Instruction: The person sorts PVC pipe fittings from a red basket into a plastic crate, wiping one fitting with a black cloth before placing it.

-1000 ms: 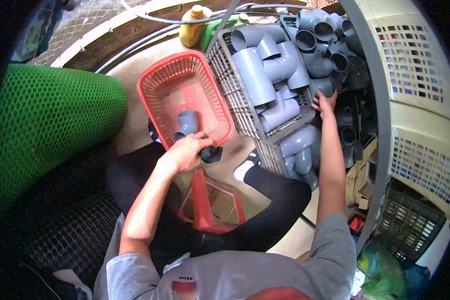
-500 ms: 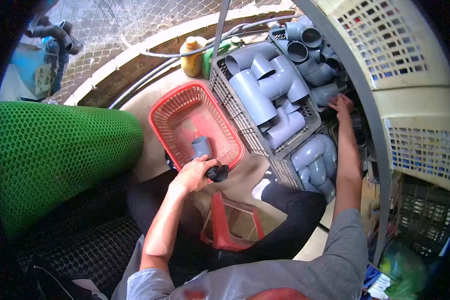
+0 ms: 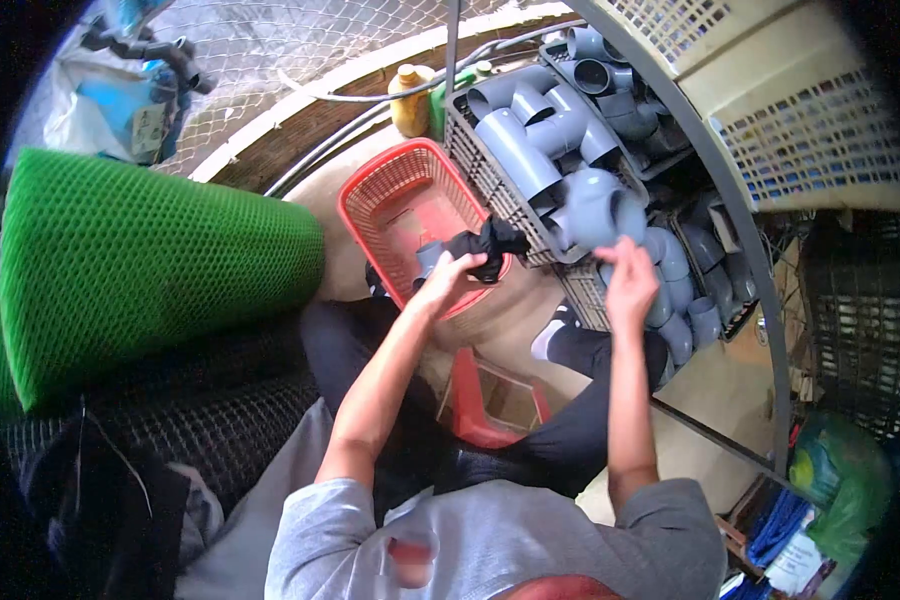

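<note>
I'm wearing a grey T-shirt (image 3: 510, 520) with short, loose sleeves (image 3: 670, 525) and a blurred reddish patch (image 3: 410, 563) on its front. My trousers (image 3: 580, 440) are black and long. My footwear (image 3: 557, 332) shows dark and white, too small to tell sock from shoe.

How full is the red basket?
Red basket: nearly empty. Much of its floor shows bare, with one grey pipe elbow visible; left hand blocks part.

The oblong basket (image 3: 353, 222) is red with a slatted pattern — the rolled mesh (image 3: 160, 260) bright green, honeycombed. Pipe fittings (image 3: 518, 152) are blue-grey, the bunched cloth (image 3: 495, 243) black — the shirt (image 3: 500, 530) plain grey.
</note>
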{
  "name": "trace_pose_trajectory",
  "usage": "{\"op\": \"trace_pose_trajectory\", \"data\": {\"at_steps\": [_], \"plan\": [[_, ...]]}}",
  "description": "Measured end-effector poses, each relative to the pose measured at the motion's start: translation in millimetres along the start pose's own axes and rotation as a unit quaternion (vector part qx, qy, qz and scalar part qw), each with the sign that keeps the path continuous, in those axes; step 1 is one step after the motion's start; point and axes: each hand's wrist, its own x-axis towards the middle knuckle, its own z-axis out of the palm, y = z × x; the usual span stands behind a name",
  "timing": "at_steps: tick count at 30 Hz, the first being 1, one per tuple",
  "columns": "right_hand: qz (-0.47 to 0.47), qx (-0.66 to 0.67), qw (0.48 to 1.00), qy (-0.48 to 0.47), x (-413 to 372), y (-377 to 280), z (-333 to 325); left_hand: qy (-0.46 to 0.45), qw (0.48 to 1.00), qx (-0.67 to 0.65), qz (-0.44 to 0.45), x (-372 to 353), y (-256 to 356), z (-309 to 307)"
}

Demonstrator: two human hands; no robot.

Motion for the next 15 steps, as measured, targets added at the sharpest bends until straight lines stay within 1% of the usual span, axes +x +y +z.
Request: {"op": "trace_pose_trajectory", "data": {"at_steps": [2, 3, 4, 6, 7, 8, 10, 11, 12, 13, 14, 15], "plan": [[0.016, 0.159, 0.986, -0.040, -58, -38, 10, -0.020, 0.994, -0.093, -0.047, -26, -4, 37], [-0.034, 0.148, 0.985, -0.080, -82, -60, 7, 0.020, 0.995, -0.097, -0.010, -43, -8, 59], [-0.084, 0.136, 0.980, -0.119, -104, -79, 2, 0.083, 0.992, -0.092, 0.005, -55, -17, 67], [-0.221, 0.094, 0.953, -0.183, -139, -99, -12, 0.016, 0.983, -0.182, -0.001, -67, -41, 41], [-0.251, 0.113, 0.944, -0.182, -144, -113, -20, 0.033, 0.979, -0.200, 0.024, -90, -35, 50], [-0.262, 0.154, 0.946, -0.113, -148, -120, -28, 0.030, 0.980, -0.195, 0.030, -107, -28, 62], [-0.080, 0.231, 0.966, -0.089, -167, -102, -39, 0.074, 0.987, -0.095, 0.111, -136, -19, 83], [0.060, 0.372, 0.923, -0.080, -168, -107, -33, 0.060, 0.988, -0.071, 0.126, -145, -17, 88], [0.066, 0.402, 0.910, -0.077, -164, -104, -27, 0.057, 0.988, -0.068, 0.126, -150, -19, 94], [0.065, 0.403, 0.910, -0.072, -165, -98, -20, 0.092, 0.986, 0.004, 0.140, -153, -23, 101], [0.193, 0.522, 0.817, -0.154, -162, -92, -15, 0.124, 0.977, 0.077, 0.156, -158, -16, 119], [0.311, 0.617, 0.685, -0.231, -159, -85, -13, 0.174, 0.959, 0.160, 0.155, -171, -15, 139]]}}
